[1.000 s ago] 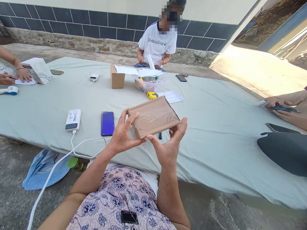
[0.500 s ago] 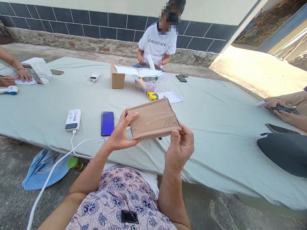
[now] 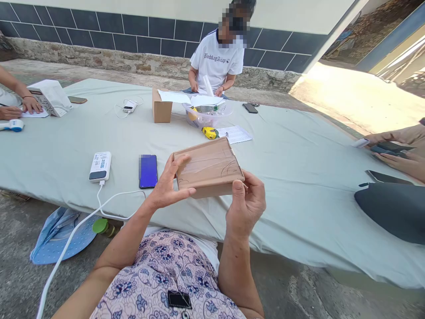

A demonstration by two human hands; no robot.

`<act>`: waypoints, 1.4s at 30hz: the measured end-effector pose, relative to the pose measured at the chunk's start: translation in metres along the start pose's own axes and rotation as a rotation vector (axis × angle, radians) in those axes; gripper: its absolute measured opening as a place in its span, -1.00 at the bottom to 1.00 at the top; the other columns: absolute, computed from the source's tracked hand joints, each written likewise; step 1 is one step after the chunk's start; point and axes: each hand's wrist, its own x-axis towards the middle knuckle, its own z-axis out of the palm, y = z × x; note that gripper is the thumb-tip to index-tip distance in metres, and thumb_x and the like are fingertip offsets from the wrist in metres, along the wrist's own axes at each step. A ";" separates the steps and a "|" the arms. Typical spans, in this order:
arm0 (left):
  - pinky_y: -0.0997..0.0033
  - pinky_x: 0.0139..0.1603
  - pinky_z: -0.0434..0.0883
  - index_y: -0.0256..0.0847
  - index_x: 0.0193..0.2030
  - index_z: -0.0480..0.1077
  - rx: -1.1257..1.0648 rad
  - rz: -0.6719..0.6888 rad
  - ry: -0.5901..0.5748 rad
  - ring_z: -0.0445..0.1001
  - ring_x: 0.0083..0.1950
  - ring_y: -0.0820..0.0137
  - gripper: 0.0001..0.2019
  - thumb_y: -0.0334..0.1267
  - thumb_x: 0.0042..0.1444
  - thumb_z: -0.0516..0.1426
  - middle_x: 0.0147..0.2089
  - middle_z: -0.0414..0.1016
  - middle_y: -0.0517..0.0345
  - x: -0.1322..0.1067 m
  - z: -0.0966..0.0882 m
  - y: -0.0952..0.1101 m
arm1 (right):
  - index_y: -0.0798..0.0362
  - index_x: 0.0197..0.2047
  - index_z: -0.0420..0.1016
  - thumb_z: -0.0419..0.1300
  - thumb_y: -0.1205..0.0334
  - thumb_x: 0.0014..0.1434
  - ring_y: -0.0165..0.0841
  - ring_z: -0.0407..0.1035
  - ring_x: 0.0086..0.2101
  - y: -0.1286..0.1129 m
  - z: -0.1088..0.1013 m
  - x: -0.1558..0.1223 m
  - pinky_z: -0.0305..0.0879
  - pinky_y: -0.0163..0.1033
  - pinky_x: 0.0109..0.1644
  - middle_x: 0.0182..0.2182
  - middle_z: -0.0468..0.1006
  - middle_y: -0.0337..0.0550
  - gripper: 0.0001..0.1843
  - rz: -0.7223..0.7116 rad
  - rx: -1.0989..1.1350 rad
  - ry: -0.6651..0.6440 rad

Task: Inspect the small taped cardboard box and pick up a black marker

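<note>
A brown cardboard box (image 3: 209, 166) with clear tape across its top and some dark pen curves is held up over the near edge of the table. My left hand (image 3: 169, 184) grips its left end, thumb along the near side and fingers over the top. On the right, my right hand (image 3: 247, 201) holds the near right corner between thumb and fingers. Left of the box lie a phone with a blue screen (image 3: 148, 172) and a white power bank (image 3: 100, 166), its cable (image 3: 76, 230) trailing toward me.
Beyond the box are a yellow tape measure (image 3: 210, 132), a printed sheet (image 3: 237, 134), a clear plastic basin (image 3: 212, 118) and an open carton (image 3: 161, 110). A dark cap (image 3: 392, 210) lies at the right. People sit at the far side, left and right of the cloth-covered table (image 3: 299, 177).
The box has tilted so that more of its near side shows, and it has shifted slightly left. Both hands keep hold of it.
</note>
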 end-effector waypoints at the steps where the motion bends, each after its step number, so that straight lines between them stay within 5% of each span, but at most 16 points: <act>1: -0.06 0.30 0.43 0.11 0.43 0.17 0.000 0.003 0.005 0.08 0.49 -0.08 -0.19 0.02 0.06 0.35 0.48 0.02 -0.05 0.000 0.000 0.000 | -0.02 -0.03 0.57 0.29 -0.08 0.27 -0.22 0.46 -0.05 0.000 0.000 0.000 0.33 -0.09 0.04 -0.06 0.59 -0.11 -0.65 -0.001 -0.011 -0.009; 12: -0.20 0.44 0.24 0.09 0.44 0.15 0.106 -0.049 0.089 0.04 0.53 -0.12 -0.06 0.10 -0.05 0.43 0.47 0.09 -0.10 0.001 0.009 0.001 | -0.05 0.30 0.31 0.46 -0.15 0.05 -0.03 0.34 0.17 0.006 0.008 -0.004 0.32 0.19 0.26 0.16 0.43 0.06 -0.16 -0.198 -0.258 -0.114; 22: -0.09 0.40 0.32 0.09 0.44 0.13 0.036 -0.032 0.058 0.10 0.51 -0.07 -0.08 0.06 -0.03 0.41 0.50 0.04 -0.04 0.002 0.001 -0.001 | -0.06 0.09 0.51 0.28 0.02 0.30 -0.19 0.43 0.03 0.005 0.000 -0.003 0.36 0.01 0.11 0.00 0.56 -0.08 -0.66 -0.124 -0.083 -0.104; 29: -0.25 0.52 0.09 0.11 0.53 -0.05 0.173 -0.069 -0.003 -0.04 0.57 -0.14 0.11 0.14 -0.08 0.42 0.54 -0.05 -0.10 0.002 -0.009 0.001 | -0.06 0.06 0.55 0.26 0.05 0.32 -0.20 0.44 0.02 0.007 0.001 -0.004 0.38 0.00 0.11 -0.02 0.57 -0.09 -0.70 -0.148 -0.043 -0.118; 34: -0.35 0.48 0.06 0.16 0.54 -0.06 0.326 -0.091 -0.026 -0.19 0.59 -0.29 0.19 0.29 -0.17 0.41 0.61 -0.39 -0.12 -0.002 -0.015 0.009 | -0.07 0.07 0.56 0.26 0.06 0.32 -0.21 0.45 0.02 0.008 0.001 -0.004 0.38 0.03 0.16 -0.03 0.58 -0.11 -0.71 -0.150 -0.037 -0.136; 38: -0.33 0.49 0.02 0.14 0.52 0.01 0.495 -0.034 -0.049 -0.05 0.55 -0.25 0.09 0.26 -0.10 0.39 0.51 -0.09 -0.15 -0.004 -0.020 0.018 | -0.07 0.07 0.56 0.25 0.07 0.33 -0.20 0.46 0.03 0.008 0.002 -0.004 0.39 0.05 0.18 -0.02 0.59 -0.10 -0.71 -0.167 -0.029 -0.158; 42: -0.31 0.46 0.04 0.09 0.51 0.03 0.606 0.040 -0.034 0.01 0.51 -0.23 0.08 0.24 -0.09 0.39 0.47 -0.02 -0.20 -0.006 -0.021 0.025 | -0.10 0.09 0.55 0.26 0.09 0.33 -0.19 0.45 0.05 0.004 0.004 -0.007 0.40 0.06 0.19 -0.01 0.58 -0.10 -0.71 -0.212 -0.050 -0.203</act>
